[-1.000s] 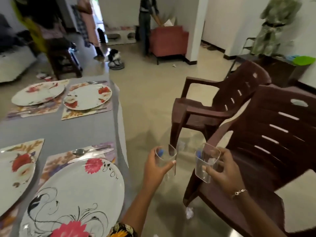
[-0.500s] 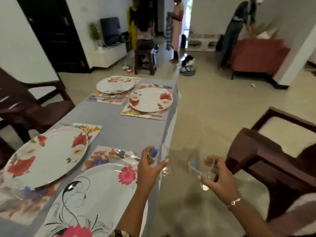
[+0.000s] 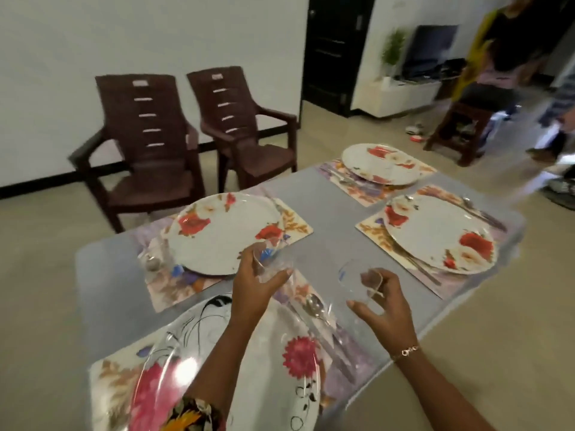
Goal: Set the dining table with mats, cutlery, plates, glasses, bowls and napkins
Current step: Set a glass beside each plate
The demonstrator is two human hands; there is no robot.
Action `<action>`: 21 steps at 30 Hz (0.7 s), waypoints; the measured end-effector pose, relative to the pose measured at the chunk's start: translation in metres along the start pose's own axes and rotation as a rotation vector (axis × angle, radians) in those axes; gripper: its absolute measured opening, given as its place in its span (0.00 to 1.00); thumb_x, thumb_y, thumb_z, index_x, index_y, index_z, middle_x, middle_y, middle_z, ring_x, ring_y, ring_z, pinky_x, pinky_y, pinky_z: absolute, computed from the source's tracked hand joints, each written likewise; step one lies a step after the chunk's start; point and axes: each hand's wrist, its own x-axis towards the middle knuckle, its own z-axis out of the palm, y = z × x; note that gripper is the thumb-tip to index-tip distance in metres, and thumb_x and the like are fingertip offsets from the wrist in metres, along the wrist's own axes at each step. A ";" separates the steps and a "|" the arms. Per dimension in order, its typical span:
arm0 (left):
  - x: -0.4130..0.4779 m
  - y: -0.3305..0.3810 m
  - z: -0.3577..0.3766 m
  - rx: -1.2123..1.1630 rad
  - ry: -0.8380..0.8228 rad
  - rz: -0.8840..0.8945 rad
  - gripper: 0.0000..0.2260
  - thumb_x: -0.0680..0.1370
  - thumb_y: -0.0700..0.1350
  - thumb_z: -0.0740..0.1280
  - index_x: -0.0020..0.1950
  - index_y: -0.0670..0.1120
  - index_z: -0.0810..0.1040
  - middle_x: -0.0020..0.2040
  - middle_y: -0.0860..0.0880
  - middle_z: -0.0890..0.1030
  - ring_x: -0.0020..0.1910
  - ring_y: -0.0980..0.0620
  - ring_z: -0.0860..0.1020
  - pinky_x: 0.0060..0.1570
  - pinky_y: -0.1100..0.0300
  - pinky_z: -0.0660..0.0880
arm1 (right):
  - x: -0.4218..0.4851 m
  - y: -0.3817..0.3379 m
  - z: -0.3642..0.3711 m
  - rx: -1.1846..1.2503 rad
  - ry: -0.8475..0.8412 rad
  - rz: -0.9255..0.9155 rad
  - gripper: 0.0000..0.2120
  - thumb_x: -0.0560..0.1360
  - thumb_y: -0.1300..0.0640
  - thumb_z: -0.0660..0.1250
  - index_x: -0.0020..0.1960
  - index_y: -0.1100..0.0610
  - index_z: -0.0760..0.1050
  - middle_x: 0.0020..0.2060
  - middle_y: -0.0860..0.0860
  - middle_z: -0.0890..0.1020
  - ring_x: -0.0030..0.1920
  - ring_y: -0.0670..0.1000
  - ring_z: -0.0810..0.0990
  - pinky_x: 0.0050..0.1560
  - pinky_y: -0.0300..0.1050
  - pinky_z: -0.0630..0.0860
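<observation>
- Two hands are seen above the grey counter (image 3: 326,213), and one clear glass is held in each, so two glasses are counted.
- The left hand (image 3: 258,287) is curled round the left glass (image 3: 273,259), which is held tilted over the near rim of the plate just ahead of it.
- The right glass (image 3: 353,279) is pinched between the thumb and fingers of the right hand (image 3: 384,312), with the glass on the hand's left side over bare counter. Whether it touches the counter cannot be told.
- One bracelet (image 3: 409,351) is worn on the right wrist.
- Four flowered plates are laid: the near plate (image 3: 273,331) under the left forearm, the left plate (image 3: 222,231) just ahead of the left hand, the right plate (image 3: 435,234) ahead and right of the right hand, and the far plate (image 3: 379,163) well beyond both hands.
- Four patterned mats are counted, one under each plate: the near mat (image 3: 351,346), left mat (image 3: 168,284), right mat (image 3: 371,228) and far mat (image 3: 367,191).
- One spoon (image 3: 314,306) lies on the near mat, between the two hands.
- More cutlery is seen beside the other three plates, but it is too blurred to count.
- Two brown chairs (image 3: 146,135) stand side by side against the wall, well beyond the left hand.
</observation>
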 end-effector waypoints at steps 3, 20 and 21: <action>-0.004 0.000 -0.020 0.058 0.102 -0.017 0.25 0.65 0.43 0.78 0.57 0.52 0.72 0.54 0.52 0.79 0.54 0.56 0.78 0.54 0.63 0.75 | 0.034 0.001 0.026 0.072 -0.087 -0.028 0.29 0.57 0.40 0.70 0.54 0.46 0.66 0.50 0.42 0.76 0.50 0.36 0.76 0.48 0.27 0.72; -0.070 0.013 -0.039 0.194 0.568 -0.153 0.28 0.60 0.62 0.72 0.58 0.58 0.71 0.54 0.56 0.79 0.54 0.55 0.77 0.50 0.64 0.74 | 0.101 0.022 0.116 0.066 -0.455 -0.039 0.31 0.61 0.53 0.76 0.59 0.58 0.65 0.51 0.52 0.74 0.52 0.54 0.75 0.54 0.45 0.72; -0.072 0.014 -0.038 0.192 0.574 -0.160 0.27 0.59 0.63 0.71 0.56 0.61 0.70 0.54 0.57 0.79 0.54 0.56 0.77 0.48 0.66 0.73 | 0.102 0.024 0.119 0.059 -0.449 -0.039 0.32 0.63 0.56 0.77 0.60 0.59 0.65 0.52 0.52 0.74 0.53 0.54 0.75 0.55 0.47 0.73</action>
